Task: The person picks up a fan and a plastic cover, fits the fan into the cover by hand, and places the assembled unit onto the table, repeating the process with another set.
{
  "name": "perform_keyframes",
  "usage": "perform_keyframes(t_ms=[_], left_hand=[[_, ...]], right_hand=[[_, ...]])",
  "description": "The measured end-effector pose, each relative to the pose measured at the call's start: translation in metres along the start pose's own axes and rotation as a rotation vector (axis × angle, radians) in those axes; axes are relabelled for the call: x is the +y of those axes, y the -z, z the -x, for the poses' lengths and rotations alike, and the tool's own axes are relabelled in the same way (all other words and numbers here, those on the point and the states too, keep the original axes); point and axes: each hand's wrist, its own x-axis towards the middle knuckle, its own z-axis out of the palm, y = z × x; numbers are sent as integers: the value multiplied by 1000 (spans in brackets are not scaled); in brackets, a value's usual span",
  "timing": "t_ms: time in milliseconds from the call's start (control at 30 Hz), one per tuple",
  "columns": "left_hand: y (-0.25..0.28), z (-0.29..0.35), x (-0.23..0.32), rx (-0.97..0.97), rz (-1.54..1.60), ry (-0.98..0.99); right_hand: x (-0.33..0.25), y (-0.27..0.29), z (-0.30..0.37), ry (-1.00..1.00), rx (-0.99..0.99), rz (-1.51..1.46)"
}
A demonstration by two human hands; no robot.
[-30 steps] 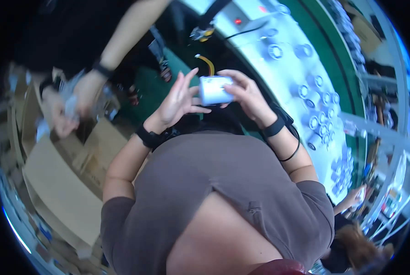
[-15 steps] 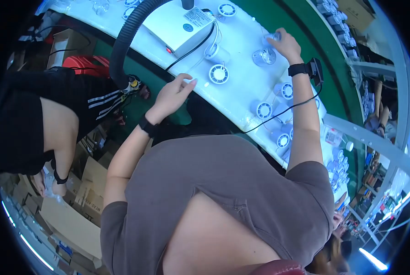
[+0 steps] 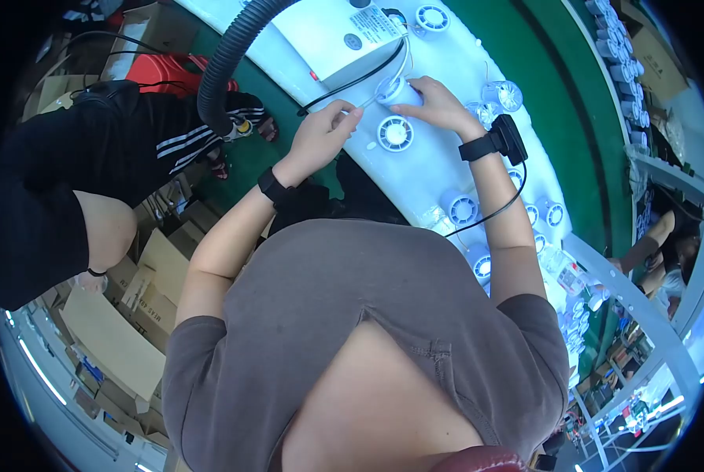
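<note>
My right hand is closed round the side of a white cylindrical housing, thumb below and fingers above. Just left of it, my left hand is pinched at the table's edge; a pale bit shows at its fingertips, too small to name. A thin white cord curves down from the white box toward the housing and the left fingertips. Below the right thumb a white cylinder with a slotted round end stands on the white-covered table. Two clear-ended cylinders are partly behind my right wrist.
More slotted cylinders stand along the near right of the table. A black ribbed hose hangs at the left. Beyond the table is a green belt. Another person in black stands left, near cardboard boxes.
My right hand has left a clear-ended cylinder at the far right and come left onto the white housing beside the box. My left hand has shifted slightly right and up, still pinched. The view has shifted.
</note>
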Motion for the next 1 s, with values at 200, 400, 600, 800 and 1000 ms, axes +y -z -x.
perform_keyframes(t_ms=[200, 400, 600, 800, 1000], left_hand=[[14, 12, 0, 30, 165, -85], [26, 53, 20, -175, 510, -97], [56, 110, 4, -404, 784, 167], [82, 152, -114, 118, 732, 146], [127, 164, -249, 258, 1157, 598]], right_hand=[[1, 22, 30, -320, 137, -501], [-117, 26, 95, -6, 555, -153], [-208, -15, 99, 333, 345, 125], [-259, -69, 103, 313, 393, -23], [-276, -116, 133, 145, 319, -165]])
